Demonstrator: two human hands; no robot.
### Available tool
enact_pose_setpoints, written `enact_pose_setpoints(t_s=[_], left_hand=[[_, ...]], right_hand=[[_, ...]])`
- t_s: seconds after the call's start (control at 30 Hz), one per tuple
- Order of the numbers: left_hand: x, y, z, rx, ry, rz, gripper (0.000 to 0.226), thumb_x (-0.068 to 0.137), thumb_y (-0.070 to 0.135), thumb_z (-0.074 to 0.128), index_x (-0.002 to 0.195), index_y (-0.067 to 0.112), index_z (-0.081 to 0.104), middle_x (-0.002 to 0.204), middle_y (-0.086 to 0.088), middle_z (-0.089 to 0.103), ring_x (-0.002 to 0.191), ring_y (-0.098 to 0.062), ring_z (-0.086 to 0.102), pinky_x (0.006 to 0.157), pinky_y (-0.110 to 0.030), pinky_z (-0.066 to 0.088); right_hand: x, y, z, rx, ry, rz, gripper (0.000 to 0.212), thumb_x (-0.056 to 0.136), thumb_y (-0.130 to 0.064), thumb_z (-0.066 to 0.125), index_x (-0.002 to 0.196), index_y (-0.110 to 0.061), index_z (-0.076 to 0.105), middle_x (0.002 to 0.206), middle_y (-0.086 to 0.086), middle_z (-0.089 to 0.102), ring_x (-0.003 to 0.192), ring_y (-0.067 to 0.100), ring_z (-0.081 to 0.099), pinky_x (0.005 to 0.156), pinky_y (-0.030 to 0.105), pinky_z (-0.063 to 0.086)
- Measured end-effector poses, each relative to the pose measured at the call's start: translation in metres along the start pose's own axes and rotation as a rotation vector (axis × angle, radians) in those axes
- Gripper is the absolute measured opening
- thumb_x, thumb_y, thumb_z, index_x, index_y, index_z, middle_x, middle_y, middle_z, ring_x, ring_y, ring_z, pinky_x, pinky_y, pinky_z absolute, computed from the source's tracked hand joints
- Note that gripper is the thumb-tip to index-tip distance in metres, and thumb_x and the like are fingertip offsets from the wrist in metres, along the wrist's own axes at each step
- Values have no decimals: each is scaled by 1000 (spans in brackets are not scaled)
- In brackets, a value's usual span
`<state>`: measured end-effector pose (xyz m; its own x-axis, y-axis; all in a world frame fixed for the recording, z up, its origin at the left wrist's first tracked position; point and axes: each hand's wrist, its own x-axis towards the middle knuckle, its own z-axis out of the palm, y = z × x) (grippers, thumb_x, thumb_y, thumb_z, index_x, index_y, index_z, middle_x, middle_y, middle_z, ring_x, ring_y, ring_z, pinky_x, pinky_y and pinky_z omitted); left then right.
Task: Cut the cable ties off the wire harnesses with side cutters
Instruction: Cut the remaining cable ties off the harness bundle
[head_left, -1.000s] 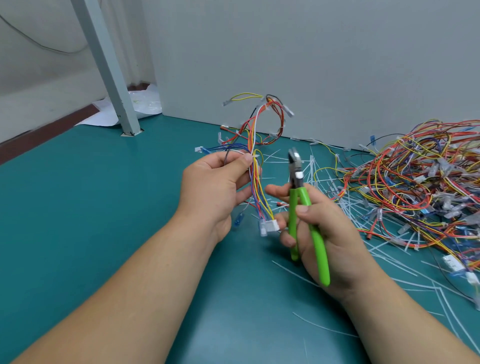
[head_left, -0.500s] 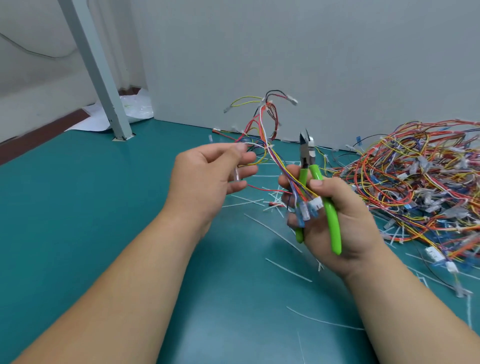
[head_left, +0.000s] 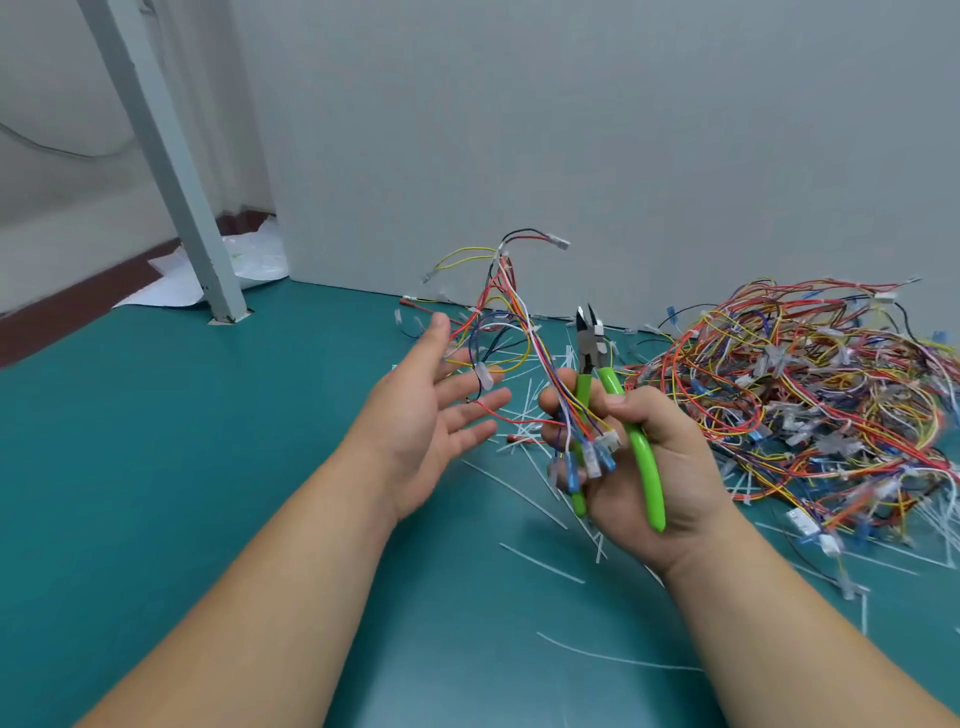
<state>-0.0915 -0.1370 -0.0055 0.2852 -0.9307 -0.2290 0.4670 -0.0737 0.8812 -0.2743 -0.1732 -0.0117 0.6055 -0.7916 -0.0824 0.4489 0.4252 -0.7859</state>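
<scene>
L hand (head_left: 421, 415) let go; harness (head_left: 524, 338) now in R hand (head_left: 639, 467).

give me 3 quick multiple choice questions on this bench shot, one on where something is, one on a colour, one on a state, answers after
1. Where does the big pile of wire harnesses lie?
A. on the floor
B. in the person's lap
C. on the table, to the right of the right hand

2. What colour are the handles of the side cutters?
A. red
B. green
C. black

3. How is the left hand?
A. open, gripping nothing
B. gripping the cutters
C. closed in a fist

Answers:
1 C, the tangle sits on the teal surface off to that hand's right.
2 B, both handles are bright green.
3 A, its fingers are straight and spread, curled round nothing.
</scene>
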Motion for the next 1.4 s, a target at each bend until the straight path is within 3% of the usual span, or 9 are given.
enact_pose_setpoints(t_s=[0.1, 0.27, 0.43, 0.6, 0.73, 0.87, 1.0, 1.17, 1.4], left_hand=[[-4, 11, 7, -16, -117, 0, 45, 103, 51, 45, 127, 16, 56, 111, -8, 77, 101, -21, 75, 79, -34, 59], [-8, 37, 16, -17, -196, 47, 25, 108, 29, 44, 119, 18, 63, 112, -11, 76, 99, -20, 73, 76, -29, 61], [-12, 41, 25, 59, -262, 42, 18, 104, 33, 52, 116, 26, 64, 110, -8, 68, 100, -24, 69, 98, -41, 53], [-4, 46, 27, 24, -207, 72, 16, 100, 14, 60, 115, 20, 58, 101, -8, 71, 89, -28, 74, 69, -31, 62], [4, 50, 21, 108, -129, 116, 18, 100, 1, 54, 101, 19, 59, 100, -5, 73, 86, -32, 74, 81, -42, 60], [9, 64, 21, 133, -83, 195, 26, 102, -4, 45, 103, 17, 59, 98, 1, 72, 82, -30, 76, 70, -39, 62], [11, 78, 25, 172, -28, 311, 26, 102, -6, 44, 102, 16, 58, 90, 4, 74, 82, -29, 77, 73, -40, 61], [4, 87, 28, 220, -49, 376, 25, 100, -4, 52, 97, 21, 59, 99, 4, 75, 93, -34, 73, 64, -35, 62], [-8, 75, 31, 304, -159, 438, 31, 101, -4, 47, 91, 25, 44, 116, 4, 75, 88, -31, 68, 63, -34, 61]], right_hand=[[-4, -2, 2, -40, 11, 23, 45, 55, -29, 72, 96, -13, 81, 96, 8, 74, 76, 17, 64, 65, 31, 44], [-8, -1, 4, -99, 24, 13, 30, 70, -21, 60, 91, -16, 81, 98, 9, 74, 75, 15, 63, 57, 29, 42], [-8, 2, 10, -248, 57, -80, 30, 72, -20, 59, 94, -16, 79, 97, 10, 75, 77, 16, 62, 59, 31, 39], [-13, 7, 16, -361, 15, -114, 47, 58, -32, 70, 102, -20, 78, 99, 3, 71, 69, 9, 54, 56, 28, 37], [-25, 14, 11, -718, 217, -279, 44, 62, -44, 72, 104, -28, 76, 95, -2, 67, 77, 8, 59, 73, 28, 46], [-39, 21, 7, -1096, 193, -460, 41, 66, -54, 68, 106, -44, 69, 97, -10, 59, 93, 8, 60, 81, 12, 41], [-44, 29, 4, -1367, 68, -379, 48, 71, -53, 68, 116, -39, 70, 94, -16, 52, 94, 3, 55, 79, 10, 38], [-39, 45, 6, -1833, -9, -132, 69, 73, -63, 55, 138, -37, 56, 110, -17, 44, 112, 7, 47, 104, 24, 41], [-19, 60, 15, -1956, 41, -128, 71, 79, -75, 42, 137, -35, 53, 115, -10, 44, 116, 19, 43, 105, 37, 37]])
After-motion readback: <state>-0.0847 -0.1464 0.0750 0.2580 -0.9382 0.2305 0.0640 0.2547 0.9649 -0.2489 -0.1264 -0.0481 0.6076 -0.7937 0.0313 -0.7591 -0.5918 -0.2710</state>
